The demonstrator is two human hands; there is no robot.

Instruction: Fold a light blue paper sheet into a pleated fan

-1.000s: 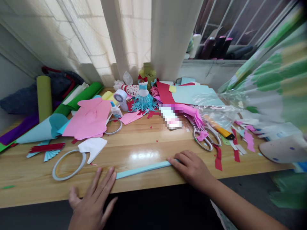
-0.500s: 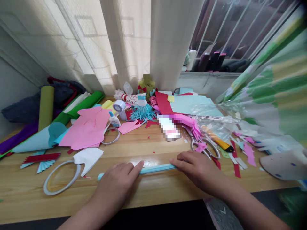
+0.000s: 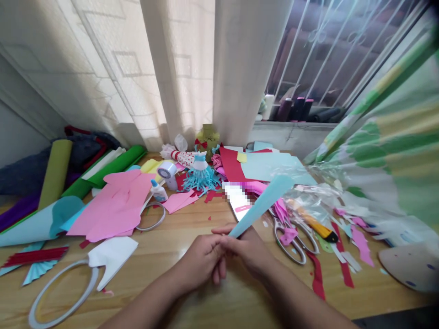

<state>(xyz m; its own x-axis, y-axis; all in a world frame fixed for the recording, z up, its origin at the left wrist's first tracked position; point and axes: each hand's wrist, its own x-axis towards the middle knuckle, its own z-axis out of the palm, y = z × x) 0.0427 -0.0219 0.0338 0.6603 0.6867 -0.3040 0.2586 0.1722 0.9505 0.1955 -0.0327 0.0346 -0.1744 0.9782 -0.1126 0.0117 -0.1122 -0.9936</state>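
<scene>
My left hand [image 3: 200, 261] and my right hand [image 3: 245, 249] are close together above the wooden desk [image 3: 236, 299], their fingers meeting. Between them they hold the lower end of a light blue paper strip [image 3: 262, 205], which tapers down to the fingers and rises up and to the right. Its upper end is above a pixelated, blurred pink and white item [image 3: 235, 198]. Steel scissors with open loop handles [image 3: 291, 241] lie to the right of my right hand, with pink paper scraps on them.
A yellow utility knife [image 3: 313, 227] lies beyond the scissors. Left of the hands are pink paper sheets [image 3: 113, 208], a glue bottle [image 3: 158, 191], and tape rings [image 3: 63, 292]. Paper rolls [image 3: 56, 169] lie far left; a green-patterned plastic sheet [image 3: 384, 155] hangs right.
The blue strip has been lifted off the desk and now stands angled upward in both hands. My hands have come together, and the view has tilted slightly.
</scene>
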